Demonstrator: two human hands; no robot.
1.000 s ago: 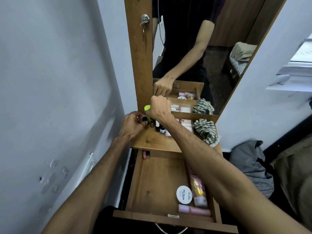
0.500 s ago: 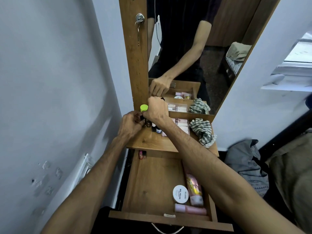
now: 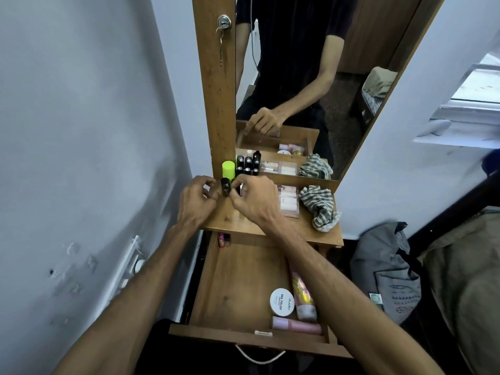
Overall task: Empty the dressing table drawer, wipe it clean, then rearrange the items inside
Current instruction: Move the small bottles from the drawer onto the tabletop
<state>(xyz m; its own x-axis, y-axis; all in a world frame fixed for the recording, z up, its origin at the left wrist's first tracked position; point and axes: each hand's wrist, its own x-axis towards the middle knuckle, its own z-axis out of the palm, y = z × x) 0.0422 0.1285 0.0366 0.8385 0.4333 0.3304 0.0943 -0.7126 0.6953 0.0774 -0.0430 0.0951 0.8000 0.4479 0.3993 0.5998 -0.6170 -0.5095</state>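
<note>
The wooden drawer (image 3: 238, 277) is pulled out below the dressing table top (image 3: 243, 221). Along its right side lie a white nail polish jar (image 3: 282, 302), a pink tube (image 3: 301, 293) and a pink bottle (image 3: 296, 325); small red items (image 3: 224, 239) sit at its back left. My left hand (image 3: 197, 203) pinches a small dark bottle (image 3: 225, 186) at the top's back left. My right hand (image 3: 254, 200) is closed on another dark bottle (image 3: 239, 190), mostly hidden by its fingers. A green-capped bottle (image 3: 228, 169) stands just behind.
A clear box of pink bottles (image 3: 288, 201) and a striped cloth (image 3: 320, 209) rest on the table top's right half. The mirror (image 3: 297, 77) rises behind, a grey wall is close on the left, and a grey bag (image 3: 387, 269) lies on the floor right.
Both hands have drawn back slightly from the mirror frame. The right hand has left the green-capped bottle, which now stands uncovered, and both hands meet at the small dark bottles.
</note>
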